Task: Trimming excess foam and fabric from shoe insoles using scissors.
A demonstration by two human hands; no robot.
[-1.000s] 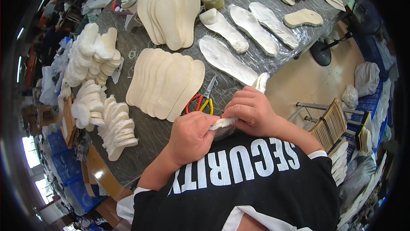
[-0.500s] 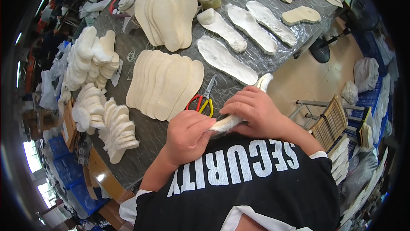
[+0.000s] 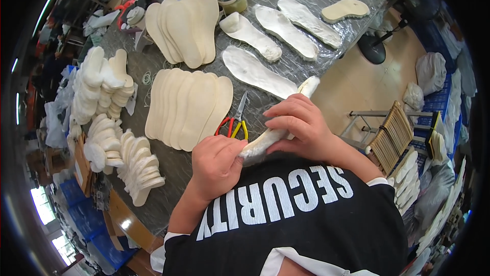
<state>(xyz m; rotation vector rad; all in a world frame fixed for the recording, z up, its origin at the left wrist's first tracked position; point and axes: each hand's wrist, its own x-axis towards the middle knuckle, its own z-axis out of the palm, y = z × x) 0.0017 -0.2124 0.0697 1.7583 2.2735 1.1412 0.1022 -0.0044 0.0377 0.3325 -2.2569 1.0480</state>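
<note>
A cream insole with a fluffy white edge (image 3: 265, 138) is held on its side between my hands, close to my shirt. My left hand (image 3: 218, 163) pinches its near left end between thumb and fingers. Around its middle curls my right hand (image 3: 300, 125), fingers on top and thumb beneath, with the far tip sticking out beyond. Scissors with red and yellow handles (image 3: 239, 120) lie on the table just past my left hand. A fanned row of cream insoles (image 3: 189, 108) rests left of them, and a white fleecy insole (image 3: 258, 72) lies beyond my right hand.
On the plastic-covered table (image 3: 135, 146) are another insole fan (image 3: 186, 28), fluffy insole piles (image 3: 139, 166) at left, and tape rolls (image 3: 232, 0) at the back. A stool with a slatted seat (image 3: 390, 130) stands right of me, near a fan base (image 3: 371, 49).
The table and its things have shifted left in view. The held insole has tilted, showing more of its fluffy side; both hands keep their grip.
</note>
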